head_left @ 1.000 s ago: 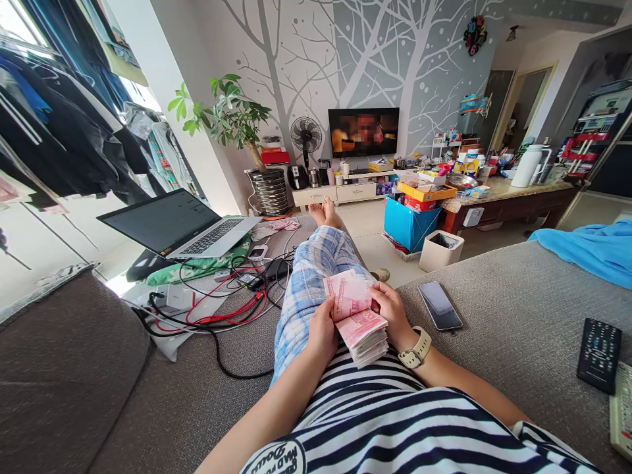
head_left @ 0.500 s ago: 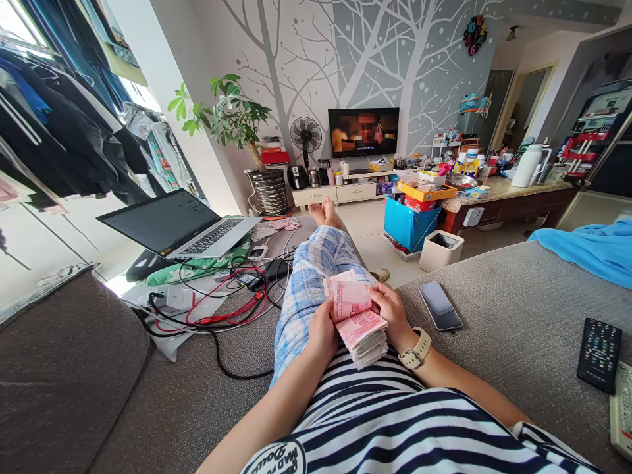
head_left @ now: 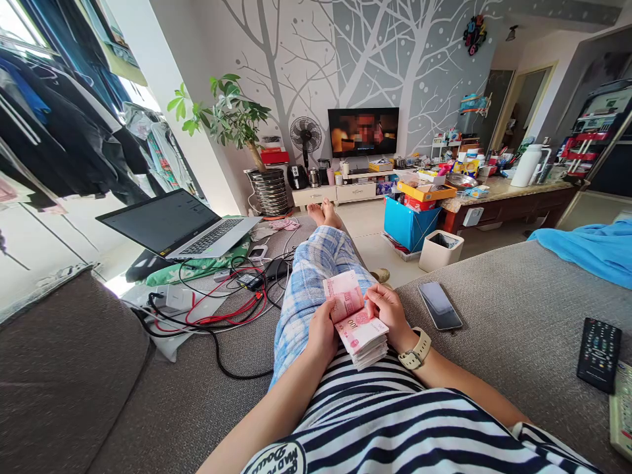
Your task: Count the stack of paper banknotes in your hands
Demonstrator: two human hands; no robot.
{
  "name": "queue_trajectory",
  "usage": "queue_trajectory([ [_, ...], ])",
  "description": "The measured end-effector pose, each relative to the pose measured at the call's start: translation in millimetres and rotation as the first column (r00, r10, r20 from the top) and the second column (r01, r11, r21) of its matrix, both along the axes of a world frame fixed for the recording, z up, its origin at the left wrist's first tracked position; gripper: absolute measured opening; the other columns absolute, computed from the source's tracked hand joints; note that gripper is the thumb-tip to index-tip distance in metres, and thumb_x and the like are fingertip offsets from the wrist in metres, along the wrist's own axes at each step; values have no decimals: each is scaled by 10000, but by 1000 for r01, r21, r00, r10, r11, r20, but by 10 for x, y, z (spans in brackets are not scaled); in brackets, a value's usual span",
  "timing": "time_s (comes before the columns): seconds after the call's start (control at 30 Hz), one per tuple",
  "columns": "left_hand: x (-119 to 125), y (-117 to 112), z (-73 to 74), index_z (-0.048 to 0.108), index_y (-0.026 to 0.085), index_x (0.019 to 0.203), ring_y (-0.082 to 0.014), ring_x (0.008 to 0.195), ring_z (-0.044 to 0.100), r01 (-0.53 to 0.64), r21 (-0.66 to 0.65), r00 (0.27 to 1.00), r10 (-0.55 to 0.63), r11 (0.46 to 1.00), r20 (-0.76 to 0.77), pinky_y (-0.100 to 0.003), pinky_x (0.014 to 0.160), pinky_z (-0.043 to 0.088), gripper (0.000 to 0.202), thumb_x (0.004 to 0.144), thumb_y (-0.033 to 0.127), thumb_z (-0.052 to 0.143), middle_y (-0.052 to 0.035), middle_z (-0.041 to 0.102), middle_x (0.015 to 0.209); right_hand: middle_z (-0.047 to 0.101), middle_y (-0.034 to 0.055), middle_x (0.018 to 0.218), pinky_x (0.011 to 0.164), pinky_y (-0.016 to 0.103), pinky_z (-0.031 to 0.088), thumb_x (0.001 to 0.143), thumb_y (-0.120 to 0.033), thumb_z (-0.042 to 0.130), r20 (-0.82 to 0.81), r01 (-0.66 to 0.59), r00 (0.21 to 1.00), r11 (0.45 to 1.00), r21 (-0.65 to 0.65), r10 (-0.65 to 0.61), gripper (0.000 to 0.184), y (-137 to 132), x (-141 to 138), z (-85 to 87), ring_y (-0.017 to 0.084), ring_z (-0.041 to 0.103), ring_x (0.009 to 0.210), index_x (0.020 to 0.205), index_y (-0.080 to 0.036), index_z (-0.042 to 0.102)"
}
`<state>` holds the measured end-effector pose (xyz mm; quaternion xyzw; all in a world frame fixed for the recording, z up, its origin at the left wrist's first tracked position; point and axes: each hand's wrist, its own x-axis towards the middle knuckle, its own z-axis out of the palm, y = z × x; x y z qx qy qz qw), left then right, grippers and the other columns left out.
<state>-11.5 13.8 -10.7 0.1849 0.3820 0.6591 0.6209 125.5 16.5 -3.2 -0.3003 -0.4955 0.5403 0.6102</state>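
A thick stack of red 100 banknotes (head_left: 363, 334) rests in front of my striped shirt, over my lap. My left hand (head_left: 323, 332) is closed round its left side, with the thumb across the notes. Some notes (head_left: 344, 293) are folded up and away from the stack at the far side. At the right edge, my right hand (head_left: 390, 313) is closed, its thumb and curled fingers at the fold of the notes. Part of the stack is hidden behind both hands. A pale watch (head_left: 415, 349) is on my right wrist.
On the grey sofa, a phone (head_left: 440, 306) lies to my right, and a black remote (head_left: 599, 355) farther right. To my left are an open laptop (head_left: 162, 220) and tangled cables (head_left: 232, 319). A white bin (head_left: 441, 251) stands beyond the sofa's edge.
The top face of the stack now shows a different side, with a large 100. More of the folded-up notes is visible. My right fingers have curled inward; my left hand has stayed put.
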Motion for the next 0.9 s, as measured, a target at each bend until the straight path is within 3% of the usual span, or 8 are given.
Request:
queue_trajectory([
  [0.2,1,-16,31,646,105,767,-195,638,648,25,23,999,-24,999,-35,-339,678,534,195,662,264,685,-79,697,734,491,-45,493,518,259,339,810,-405,640,40,40,998,997,63,-43,296,6,8,13,106,410,475,626,-197,539],
  [0.5,3,-50,69,667,124,800,-212,662,666,114,80,991,-108,990,-78,-381,698,547,225,615,231,736,-80,713,764,492,-47,594,528,258,343,726,-385,706,63,155,986,988,18,-156,260,28,12,30,115,427,545,716,-203,520],
  [0.9,-12,-66,92,695,132,846,-195,687,667,176,110,978,-161,978,-131,-350,710,537,250,624,238,737,-79,729,808,443,-23,622,545,267,335,840,-380,564,163,150,973,985,87,-163,252,49,25,-31,137,380,579,667,-213,489],
])
